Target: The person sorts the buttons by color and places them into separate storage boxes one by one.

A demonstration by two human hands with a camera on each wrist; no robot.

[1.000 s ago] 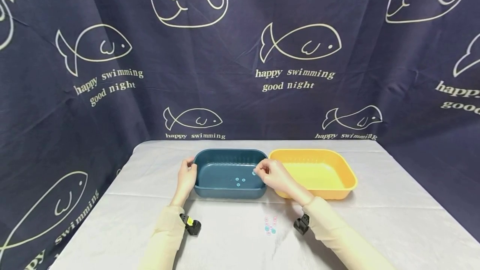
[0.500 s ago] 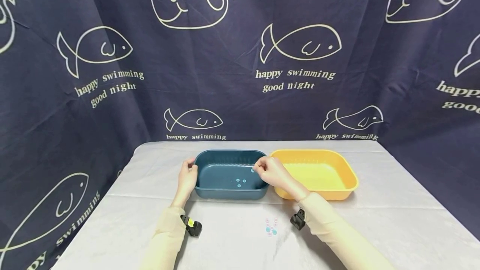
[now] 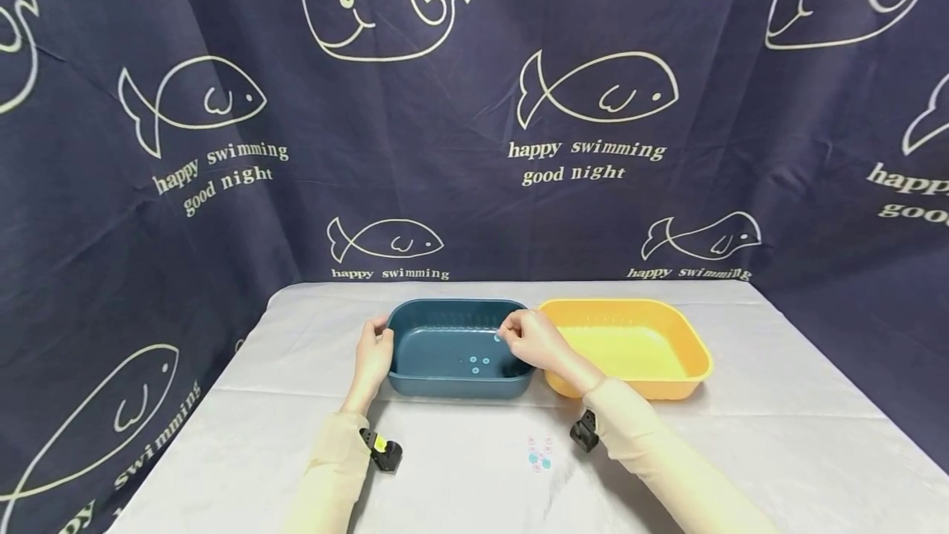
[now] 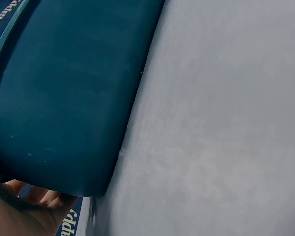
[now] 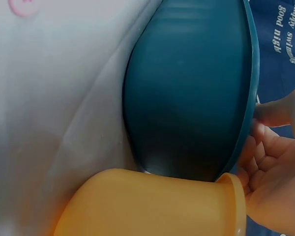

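Observation:
A dark teal basin [image 3: 460, 386] stands on the table, with three small blue buttons [image 3: 485, 361] on its floor. My left hand [image 3: 373, 351] holds the basin's left end at the rim; in the left wrist view its fingers [image 4: 49, 196] lie against the outer end wall. Over the basin's right end, my right hand [image 3: 535, 339] pinches another blue button [image 3: 497, 338] between thumb and fingertips. From the right wrist, the hand [image 5: 275, 157] shows beyond the basin's rim, its button hidden. Several pink buttons [image 3: 537, 468] and two blue ones [image 3: 546, 463] lie on the tabletop nearer me.
A yellow basin [image 3: 630, 389] stands right beside the teal one, under my right forearm. White cloth [image 3: 445, 468] covers the table. A navy curtain [image 3: 474, 147] with fish drawings hangs behind and at the sides.
My right hand has moved slightly left over the teal basin, still pinching the blue button. The left hand keeps its place at the basin's left end.

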